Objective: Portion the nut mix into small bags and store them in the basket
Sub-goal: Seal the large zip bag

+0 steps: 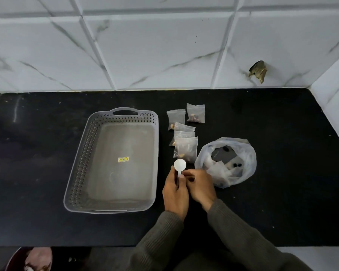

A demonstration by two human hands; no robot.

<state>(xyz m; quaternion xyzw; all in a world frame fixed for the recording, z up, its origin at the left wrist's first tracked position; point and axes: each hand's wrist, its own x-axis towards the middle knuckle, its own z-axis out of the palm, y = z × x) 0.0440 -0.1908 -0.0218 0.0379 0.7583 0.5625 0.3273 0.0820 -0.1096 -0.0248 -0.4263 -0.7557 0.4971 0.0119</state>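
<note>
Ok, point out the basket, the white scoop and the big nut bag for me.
basket (pixel 85 153), head view, left perforated wall.
white scoop (pixel 179 164), head view, round bowl.
big nut bag (pixel 250 159), head view, right side of its plastic rim.

A home kitchen: black stone counter (pixel 47 173) against a marble-patterned tiled wall (pixel 145 45).

Left hand (pixel 175 192) curled round the handle of the white scoop (pixel 179 164), right hand (pixel 201 185) touching it, fingertips perhaps pinching the same handle, sleeved forearms (pixel 243 237) crossing the counter's (pixel 282 202) front edge
</note>
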